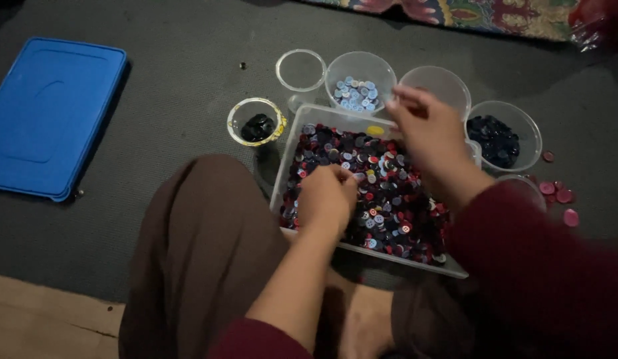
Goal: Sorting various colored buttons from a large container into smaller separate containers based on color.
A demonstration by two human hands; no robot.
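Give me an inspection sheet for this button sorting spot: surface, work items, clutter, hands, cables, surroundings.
Surface: dark grey mat on the floor.
Work items: clear rectangular tray full of mixed red, dark and pale buttons; clear cup of pale blue buttons; clear cup of dark buttons; small yellow-rimmed cup with dark contents; two more clear cups, contents not seen.
Clutter: loose pink buttons on the mat; blue lid lying flat.
Hands: left hand down in the tray; right hand raised over the tray's far edge, fingertips pinched, anything held too small to tell.
Cables: nothing seen.
Surroundings: patterned cloth at the far edge; wooden floor.
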